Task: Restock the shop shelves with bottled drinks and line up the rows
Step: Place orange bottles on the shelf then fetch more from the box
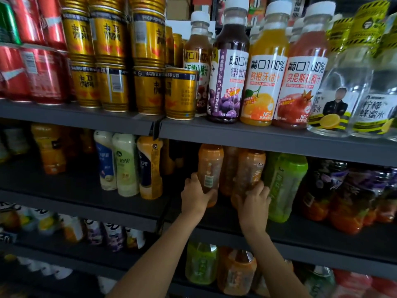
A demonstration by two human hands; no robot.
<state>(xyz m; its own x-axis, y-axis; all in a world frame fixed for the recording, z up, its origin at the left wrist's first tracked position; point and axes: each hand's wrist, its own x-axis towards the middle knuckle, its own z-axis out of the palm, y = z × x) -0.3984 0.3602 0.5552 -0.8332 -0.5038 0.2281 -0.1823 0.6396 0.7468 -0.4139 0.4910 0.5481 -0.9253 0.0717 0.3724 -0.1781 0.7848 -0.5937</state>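
Observation:
On the middle shelf (300, 231) stand orange tea bottles. My left hand (194, 195) grips the lower part of the left orange bottle (210, 166). My right hand (254, 203) grips the bottom of the right orange bottle (250, 168). A third orange bottle (229, 168) stands behind, between the two. Both held bottles are upright, near the shelf's front. A green tea bottle (284, 186) stands just right of my right hand.
Dark purple and red bottles (335, 190) fill the shelf's right part. White, green and orange milk-drink bottles (129, 164) stand to the left. Above, juice bottles (264, 67) and gold cans (148, 89) line the upper shelf. More green and orange bottles (221, 267) sit below.

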